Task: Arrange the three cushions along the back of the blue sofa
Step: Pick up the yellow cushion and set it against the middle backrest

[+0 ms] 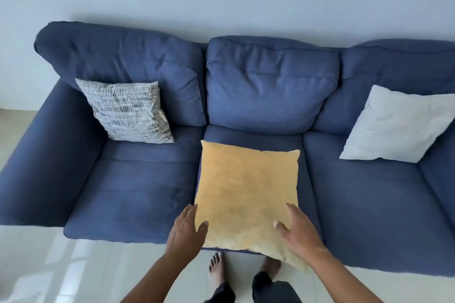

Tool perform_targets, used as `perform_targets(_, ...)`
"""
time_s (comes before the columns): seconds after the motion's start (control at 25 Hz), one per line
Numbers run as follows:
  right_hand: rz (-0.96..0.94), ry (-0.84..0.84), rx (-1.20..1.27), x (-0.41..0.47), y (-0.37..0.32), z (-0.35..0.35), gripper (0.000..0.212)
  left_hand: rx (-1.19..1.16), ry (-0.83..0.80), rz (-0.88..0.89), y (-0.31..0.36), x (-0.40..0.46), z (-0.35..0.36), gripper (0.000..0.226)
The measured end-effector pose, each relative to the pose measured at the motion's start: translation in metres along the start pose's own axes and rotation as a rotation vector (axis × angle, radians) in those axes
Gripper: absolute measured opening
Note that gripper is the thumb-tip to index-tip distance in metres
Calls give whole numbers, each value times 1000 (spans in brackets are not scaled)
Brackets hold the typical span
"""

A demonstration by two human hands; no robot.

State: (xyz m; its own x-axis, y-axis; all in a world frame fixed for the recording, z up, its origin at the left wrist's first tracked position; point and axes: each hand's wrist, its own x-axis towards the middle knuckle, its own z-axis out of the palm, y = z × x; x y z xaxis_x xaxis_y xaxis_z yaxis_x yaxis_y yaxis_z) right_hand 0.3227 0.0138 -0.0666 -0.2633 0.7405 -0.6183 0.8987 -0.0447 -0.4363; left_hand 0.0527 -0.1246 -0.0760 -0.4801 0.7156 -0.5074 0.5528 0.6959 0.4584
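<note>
On the sofa (138, 187) before you, one cushion (128, 112) leans back at left, another (398, 125) at right, a third (246, 194) on the middle seat's front.

Left hand (188, 230): arm reaches forward, palm down, fingers spread, thumb pressed on the near left edge of the yellow cushion (247, 194).
Right hand (296, 227): arm reaches forward, palm down, fingers spread over the cushion's near right corner, thumb on top.
Feet: bare, on the floor below.
</note>
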Motion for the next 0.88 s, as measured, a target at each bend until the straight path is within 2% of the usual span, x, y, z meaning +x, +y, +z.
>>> perform_targets(0.16, 111, -28, 33, 8, 10, 20, 73, 3, -67, -133, -36, 13, 5, 68)
perform_targets(0.4, 336, -40, 145, 61, 61, 29, 73, -45, -146, -334, -51, 61, 34, 75)
perform_targets(0.52, 480, -107, 196, 81, 82, 38, 88, -65, -215, -422, -58, 88, 60, 74)
perform_targets(0.64, 625, -203, 296, 93, 102, 49, 98, -187, -293, -509, -56, 107, 85, 63)
perform_targets(0.76, 573, -226, 430, 91, 114, 56, 67, -255, -269, -543, -39, 108, 90, 38)
perform_targets(0.8, 527, -195, 471, 87, 113, 53, 56, -279, -242, -530, -31, 104, 84, 27)
perform_targets(0.88, 437, -127, 525, 77, 100, 31, 37, -350, -174, -466, -12, 96, 58, 20)
